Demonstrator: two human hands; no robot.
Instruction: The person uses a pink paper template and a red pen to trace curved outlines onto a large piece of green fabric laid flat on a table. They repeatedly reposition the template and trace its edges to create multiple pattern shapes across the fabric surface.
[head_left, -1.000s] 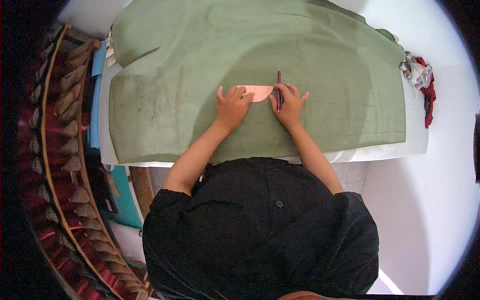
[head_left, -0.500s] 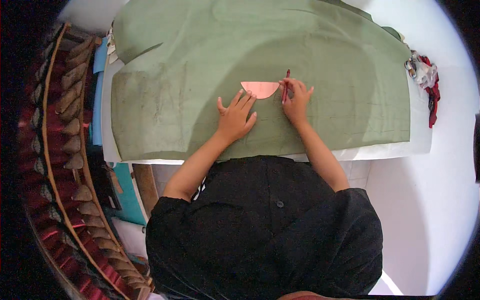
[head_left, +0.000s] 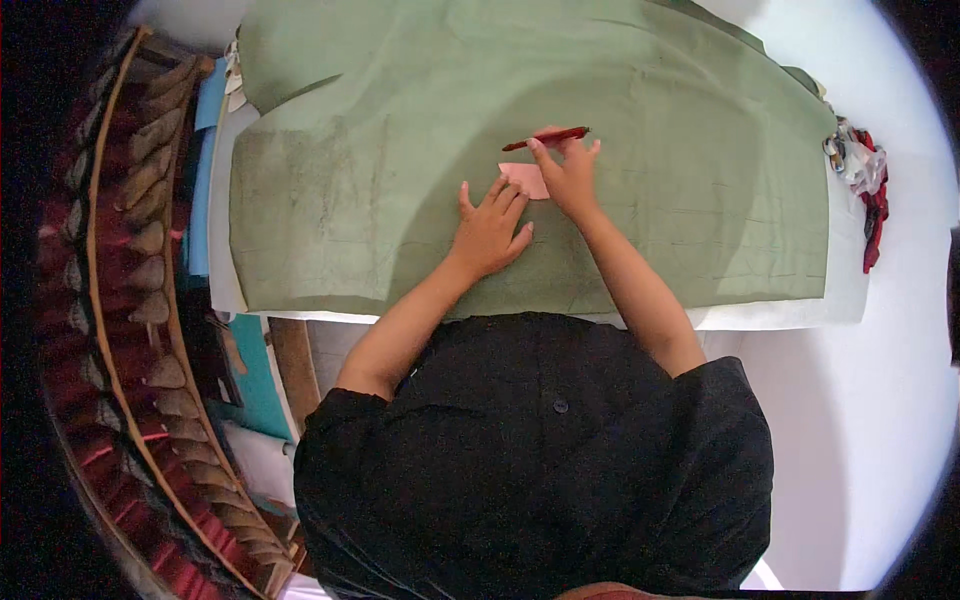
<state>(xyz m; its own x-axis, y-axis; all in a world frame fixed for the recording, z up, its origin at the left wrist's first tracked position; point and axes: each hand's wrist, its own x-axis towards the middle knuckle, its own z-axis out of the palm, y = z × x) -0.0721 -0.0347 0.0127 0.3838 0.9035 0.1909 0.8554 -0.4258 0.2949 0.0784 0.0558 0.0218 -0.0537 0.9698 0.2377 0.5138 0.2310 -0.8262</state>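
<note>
A pink half-round paper template (head_left: 534, 184) lies on a green cloth (head_left: 680, 150) spread over the table. My left hand (head_left: 488, 232) rests with fingers spread, its fingertips on the left part of the template. Just right of it, my right hand (head_left: 569, 180) is closed on a dark red pen (head_left: 545, 141). The pen lies slantwise above the template, tip to the left, and part of the template's right side is hidden by this hand.
The table's white edge (head_left: 770, 315) shows along the front of the cloth. At the far right sits a bundle of clear plastic and red cloth (head_left: 862, 170). A dark red draped thing with brown trim (head_left: 160, 330) stands on the left. A white wall (head_left: 900, 330) is at the right.
My right hand has moved left over the template, and the pen has swung from upright to nearly level. My left hand and the template shifted slightly right in view.
</note>
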